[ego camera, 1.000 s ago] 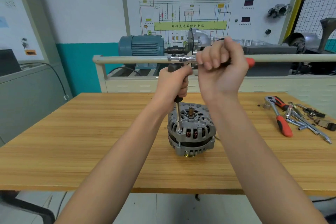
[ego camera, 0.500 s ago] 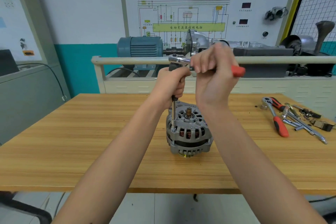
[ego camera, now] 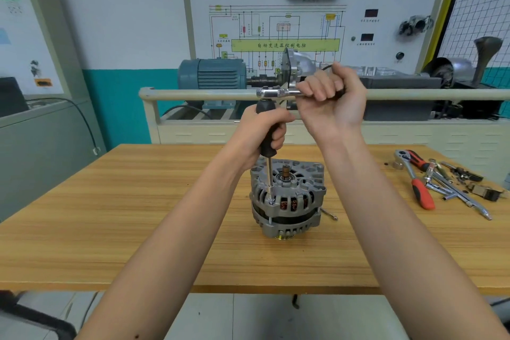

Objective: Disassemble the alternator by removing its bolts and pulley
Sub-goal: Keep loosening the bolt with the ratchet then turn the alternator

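Left hand point(ego camera: 262, 130) grips the black driver handle point(ego camera: 268, 137) above the alternator point(ego camera: 288, 199) on the worktop point(ego camera: 138, 215); right hand point(ego camera: 332, 99) grips the ratchet point(ego camera: 276, 93). Behind them, a panel point(ego camera: 285, 45) reads "自动变速器控制电脑".

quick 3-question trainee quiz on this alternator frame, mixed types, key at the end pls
1. True or false: the left hand grips the black driver handle that stands upright over the alternator.
2. Multiple choice: what does the right hand hold? A) the ratchet on top of the driver handle B) the red-handled ratchet lying on the table C) nothing
3. Fill in: the driver's shaft meets a bolt on the alternator's ____ side, as the camera sees it.

Key: 1 true; 2 A; 3 left
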Motion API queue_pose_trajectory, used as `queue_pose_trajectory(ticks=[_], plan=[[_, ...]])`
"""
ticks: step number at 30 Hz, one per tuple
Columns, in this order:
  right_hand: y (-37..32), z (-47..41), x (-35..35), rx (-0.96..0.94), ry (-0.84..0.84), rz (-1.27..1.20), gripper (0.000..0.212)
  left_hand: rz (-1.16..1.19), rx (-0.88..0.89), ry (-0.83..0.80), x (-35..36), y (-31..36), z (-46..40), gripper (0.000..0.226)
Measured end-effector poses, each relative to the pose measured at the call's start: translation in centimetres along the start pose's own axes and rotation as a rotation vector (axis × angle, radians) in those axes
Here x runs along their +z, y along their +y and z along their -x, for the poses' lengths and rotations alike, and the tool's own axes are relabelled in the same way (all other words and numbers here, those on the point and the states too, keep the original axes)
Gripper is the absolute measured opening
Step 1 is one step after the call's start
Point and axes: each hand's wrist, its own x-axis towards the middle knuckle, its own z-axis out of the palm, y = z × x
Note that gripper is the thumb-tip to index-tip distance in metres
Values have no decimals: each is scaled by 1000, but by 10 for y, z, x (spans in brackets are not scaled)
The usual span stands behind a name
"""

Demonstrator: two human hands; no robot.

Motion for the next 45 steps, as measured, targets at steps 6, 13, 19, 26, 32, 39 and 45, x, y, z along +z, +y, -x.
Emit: queue_pose_trajectory(ticks=[6,13,19,26,32,39,45], plan=[[1,0,-1,-32,65,-101,53,54,-43,-58,5,0,0,50],[33,34,8,-566,-205,553,39,-3,-28,241,14,-2,1,40],[36,39,12,-664,-242,693,37,-45,18,289,19,-4,0,37],[-1,10,1,-48,13,-62,53,87,-4,-98,0,-4,4,39],[3,12,-1,-109,70,-95,51,27,-71,-114,2,-4,2,50],[34,32,9,-620,-201,603,35,27,-52,197,12,-5,-2,43],[29,28,10,-491,-182,479,42,35,-53,219,13,-8,-4,39]])
